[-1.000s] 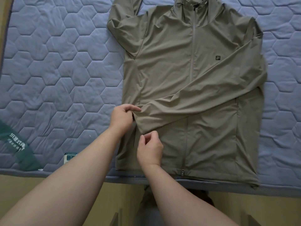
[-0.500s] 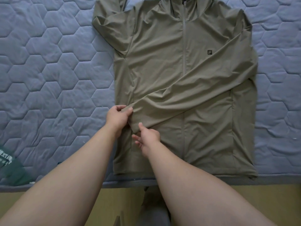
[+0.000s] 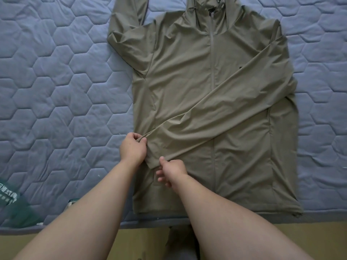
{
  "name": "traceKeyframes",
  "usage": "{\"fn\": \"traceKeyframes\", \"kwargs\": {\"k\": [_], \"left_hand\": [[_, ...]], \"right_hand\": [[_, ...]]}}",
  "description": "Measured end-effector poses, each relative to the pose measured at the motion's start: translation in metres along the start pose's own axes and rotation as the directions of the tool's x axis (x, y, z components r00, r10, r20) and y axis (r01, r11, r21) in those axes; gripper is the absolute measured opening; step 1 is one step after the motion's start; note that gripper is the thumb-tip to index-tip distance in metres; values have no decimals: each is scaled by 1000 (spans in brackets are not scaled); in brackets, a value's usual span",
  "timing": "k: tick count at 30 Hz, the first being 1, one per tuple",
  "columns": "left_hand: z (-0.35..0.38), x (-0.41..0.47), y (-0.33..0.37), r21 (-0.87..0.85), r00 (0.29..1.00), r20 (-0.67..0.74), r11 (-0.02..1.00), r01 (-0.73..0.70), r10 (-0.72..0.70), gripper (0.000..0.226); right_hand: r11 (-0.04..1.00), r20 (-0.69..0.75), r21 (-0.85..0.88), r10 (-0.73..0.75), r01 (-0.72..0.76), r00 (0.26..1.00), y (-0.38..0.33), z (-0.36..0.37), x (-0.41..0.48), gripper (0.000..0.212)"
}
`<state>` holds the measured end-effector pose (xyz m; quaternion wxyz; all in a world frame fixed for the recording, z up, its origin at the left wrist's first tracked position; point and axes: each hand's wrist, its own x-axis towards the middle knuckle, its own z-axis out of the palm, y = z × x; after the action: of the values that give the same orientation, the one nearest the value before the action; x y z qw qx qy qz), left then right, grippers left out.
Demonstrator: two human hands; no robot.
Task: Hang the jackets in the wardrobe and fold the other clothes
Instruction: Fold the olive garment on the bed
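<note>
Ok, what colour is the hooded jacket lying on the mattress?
Plain olive-khaki, no pattern; the jacket shows clearly in the head view.

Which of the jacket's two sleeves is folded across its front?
The sleeve from the picture's right shoulder: it crosses the zip diagonally, its cuff pinched by the left hand and right hand. The other sleeve lies bent at the upper left.

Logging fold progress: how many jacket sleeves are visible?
2. One sleeve lies diagonally across the jacket front, cuff pinched by left hand and right hand; the other sleeve lies bent at upper left, end out of frame.
</note>
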<state>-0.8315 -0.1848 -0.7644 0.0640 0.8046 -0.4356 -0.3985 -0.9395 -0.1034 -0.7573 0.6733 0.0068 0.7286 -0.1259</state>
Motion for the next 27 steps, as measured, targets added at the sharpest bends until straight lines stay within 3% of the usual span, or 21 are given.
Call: {"fn": "traceKeyframes", "kwargs": {"k": [5,8,11,14,19,24,27], "left_hand": [[3,-10,14,259,992,-62,961,-93,112,13],[11,-22,28,518,901,-80,790,-329,427,35],[22,-25,41,587,738,118,553,-592,664,44],[33,-23,53,614,687,322,409,-676,652,53],[45,-21,87,625,775,349,485,-611,527,70],[75,-21,148,560,705,380,458,-691,599,70],[103,-17,189,547,698,366,464,-697,616,52]], "right_hand": [[998,-140,-39,-56,51,989,-21,-37,14,49],[993,-186,-84,-95,80,978,-36,-57,19,54],[969,-219,-224,-150,100,964,-53,-79,20,67],[911,-361,-401,-250,92,898,-81,-108,23,72],[816,-518,-556,-488,158,702,-143,-177,23,51],[730,-523,-638,-644,245,559,-218,-266,28,38],[634,-486,-715,-754,295,442,-257,-312,30,31]]}}
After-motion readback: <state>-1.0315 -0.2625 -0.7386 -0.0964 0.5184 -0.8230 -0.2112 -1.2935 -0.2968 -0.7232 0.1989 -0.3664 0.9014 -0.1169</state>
